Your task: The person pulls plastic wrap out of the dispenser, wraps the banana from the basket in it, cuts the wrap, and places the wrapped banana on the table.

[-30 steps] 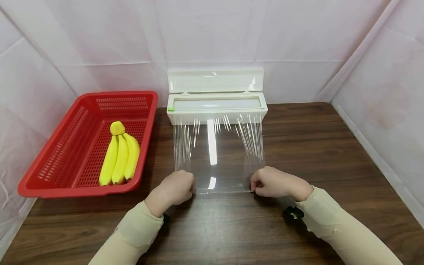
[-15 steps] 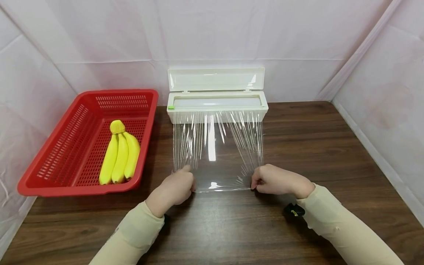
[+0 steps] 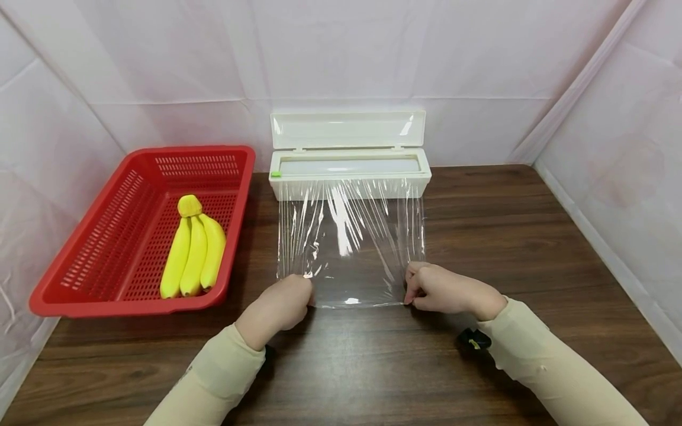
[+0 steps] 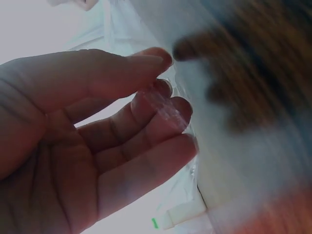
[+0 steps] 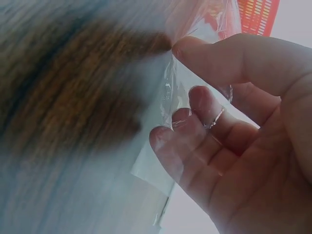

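Centrally: film (image 3: 351,281), one sheet, clear, drawn out over the front of the box (image 3: 348,152) toward the person; creased lengthwise below the box, smoother toward the near edge. Whether it touches the table (image 3: 533,236) cannot be told.

Left hand (image 3: 279,305): one, bare, pinching the near left corner of the film between thumb and fingers. Right hand (image 3: 439,290): one, bare, pinching the near right corner likewise, remaining fingers bent behind the sheet.

Box: white, oblong, at the back of the table; lid (image 3: 348,131) raised upright behind, roll (image 3: 348,166) lying inside, green tab (image 3: 275,174) at the front left corner.

Basket (image 3: 117,309): red, slotted, left of the box; bananas (image 3: 194,254), one yellow bunch, inside, toward its near right corner.

Table: dark, wood-grained. Sheeting (image 3: 341,53): white, hung behind and at both sides.
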Action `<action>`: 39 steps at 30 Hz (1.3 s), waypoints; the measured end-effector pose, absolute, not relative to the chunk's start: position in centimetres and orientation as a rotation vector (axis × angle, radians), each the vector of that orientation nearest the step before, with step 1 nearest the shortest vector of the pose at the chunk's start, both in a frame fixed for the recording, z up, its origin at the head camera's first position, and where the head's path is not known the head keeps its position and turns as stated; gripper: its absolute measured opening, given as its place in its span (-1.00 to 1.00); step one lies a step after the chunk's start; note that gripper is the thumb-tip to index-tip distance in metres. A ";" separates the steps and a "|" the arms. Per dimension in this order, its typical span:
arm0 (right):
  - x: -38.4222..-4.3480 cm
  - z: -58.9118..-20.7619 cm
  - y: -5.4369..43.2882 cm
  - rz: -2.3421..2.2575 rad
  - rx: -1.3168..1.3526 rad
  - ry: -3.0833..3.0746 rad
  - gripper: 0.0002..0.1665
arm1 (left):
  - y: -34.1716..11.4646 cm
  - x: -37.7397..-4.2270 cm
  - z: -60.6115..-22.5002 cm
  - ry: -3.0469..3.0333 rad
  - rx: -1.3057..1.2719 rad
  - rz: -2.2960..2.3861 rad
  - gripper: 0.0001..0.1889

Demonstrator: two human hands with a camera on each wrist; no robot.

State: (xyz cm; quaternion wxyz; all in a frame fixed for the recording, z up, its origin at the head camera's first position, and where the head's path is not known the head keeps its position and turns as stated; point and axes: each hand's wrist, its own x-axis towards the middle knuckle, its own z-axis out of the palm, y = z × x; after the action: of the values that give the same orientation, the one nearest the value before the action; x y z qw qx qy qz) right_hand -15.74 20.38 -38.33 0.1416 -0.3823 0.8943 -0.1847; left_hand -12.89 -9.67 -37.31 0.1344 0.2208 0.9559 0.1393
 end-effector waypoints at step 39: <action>-15.7 -38.5 21.3 -0.537 -0.952 2.591 -0.82 | -9.7 -12.9 -37.0 2.744 0.576 0.286 -0.66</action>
State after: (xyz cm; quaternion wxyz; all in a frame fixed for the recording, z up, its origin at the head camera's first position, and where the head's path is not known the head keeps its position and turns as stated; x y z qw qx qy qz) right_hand -15.69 21.27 -38.45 0.1639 -0.3338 0.9089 -0.1885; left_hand -12.90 -9.66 -37.01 0.1609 0.2016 0.9610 0.1002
